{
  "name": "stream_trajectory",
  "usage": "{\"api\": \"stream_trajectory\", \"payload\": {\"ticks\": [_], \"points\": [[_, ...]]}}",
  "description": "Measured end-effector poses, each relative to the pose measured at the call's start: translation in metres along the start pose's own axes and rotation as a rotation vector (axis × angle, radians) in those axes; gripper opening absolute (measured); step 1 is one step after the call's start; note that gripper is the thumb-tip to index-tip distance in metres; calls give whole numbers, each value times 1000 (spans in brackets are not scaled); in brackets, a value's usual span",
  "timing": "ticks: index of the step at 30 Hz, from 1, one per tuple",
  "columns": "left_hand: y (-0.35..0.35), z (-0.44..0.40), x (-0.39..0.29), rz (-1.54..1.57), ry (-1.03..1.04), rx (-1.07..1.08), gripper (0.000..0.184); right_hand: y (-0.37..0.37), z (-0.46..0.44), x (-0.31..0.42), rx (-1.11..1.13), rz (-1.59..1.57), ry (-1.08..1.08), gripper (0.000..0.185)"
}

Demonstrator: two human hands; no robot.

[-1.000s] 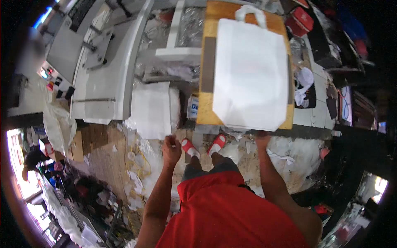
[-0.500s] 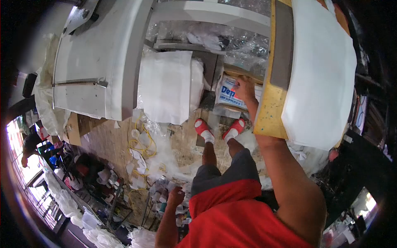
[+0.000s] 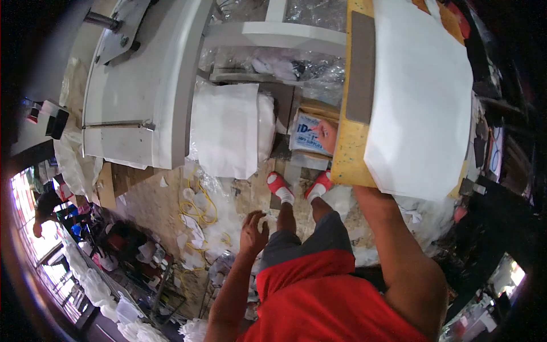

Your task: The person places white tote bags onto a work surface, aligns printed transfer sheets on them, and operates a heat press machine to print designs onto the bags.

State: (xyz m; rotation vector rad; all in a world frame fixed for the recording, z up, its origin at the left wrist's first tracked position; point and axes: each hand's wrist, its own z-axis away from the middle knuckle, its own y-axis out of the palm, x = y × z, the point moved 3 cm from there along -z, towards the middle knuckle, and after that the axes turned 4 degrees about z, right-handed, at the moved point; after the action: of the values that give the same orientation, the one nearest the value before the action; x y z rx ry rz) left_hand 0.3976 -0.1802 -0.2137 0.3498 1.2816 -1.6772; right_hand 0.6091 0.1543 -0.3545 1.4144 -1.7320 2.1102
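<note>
My right hand (image 3: 326,137) reaches under the yellow-edged board into an open cardboard box (image 3: 312,155). Its fingers close on the top of a stack of white plastic bags with blue and red print (image 3: 306,132). Part of that hand and the wrist are hidden by the board. My left hand (image 3: 253,232) hangs in the air over the floor, left of my legs, fingers loosely bent and apart, holding nothing.
White sheets (image 3: 424,108) lie on the yellow-edged board (image 3: 350,162) at right. A stack of white bags (image 3: 225,131) sits beside the grey machine (image 3: 131,91). Yellow cord (image 3: 199,211) and scraps lie on the floor. Another person (image 3: 45,208) is at far left.
My left hand has risen and moved right, toward my legs. My right hand has moved slightly lower on the printed bags, and their visible print has shifted. The whole view has turned somewhat.
</note>
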Motion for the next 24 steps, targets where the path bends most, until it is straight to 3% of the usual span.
{"api": "stream_trajectory", "payload": {"ticks": [3,4,5,6,7,8,10,12,13,14,16,18,20,21,22,23,24], "points": [[0,-26,-87,-107,141,-124,32,-37,50,66,244,20,0,10],[-1,-30,-111,-193,216,-207,33,-72,61,125,61,170,72,13],[0,-30,-123,-186,244,-211,33,-68,90,128,132,180,-93,17],[7,-27,-133,-106,215,-38,36,-82,116,140,443,27,94,19],[16,-24,-143,-33,191,142,39,-105,134,156,496,-51,157,28],[17,-22,-154,-33,234,149,39,-131,145,169,544,-132,221,38],[23,-20,-165,-27,18,500,42,-203,151,193,491,-266,348,41],[3,-30,-216,-31,167,498,37,-265,155,203,441,-419,449,44],[-6,-36,-240,-24,277,489,32,-294,156,197,528,-401,523,45],[-10,-47,-248,152,248,401,20,-320,160,185,619,-385,596,46],[-21,-75,-287,211,157,345,19,-358,167,141,358,-214,310,48],[-20,-115,-314,204,155,218,19,-419,141,134,70,-213,585,45],[-22,-145,-368,347,357,86,17,-450,125,107,-517,-97,439,32],[-15,-161,-385,458,316,60,16,-459,116,100,-528,-97,429,32],[-7,-178,-396,570,273,33,16,-470,109,95,-689,-128,433,33],[1,-197,-402,569,285,27,16,-477,105,91,-849,-160,435,34],[9,-216,-404,558,283,-11,19,-473,100,85,-854,-162,427,34]]}}
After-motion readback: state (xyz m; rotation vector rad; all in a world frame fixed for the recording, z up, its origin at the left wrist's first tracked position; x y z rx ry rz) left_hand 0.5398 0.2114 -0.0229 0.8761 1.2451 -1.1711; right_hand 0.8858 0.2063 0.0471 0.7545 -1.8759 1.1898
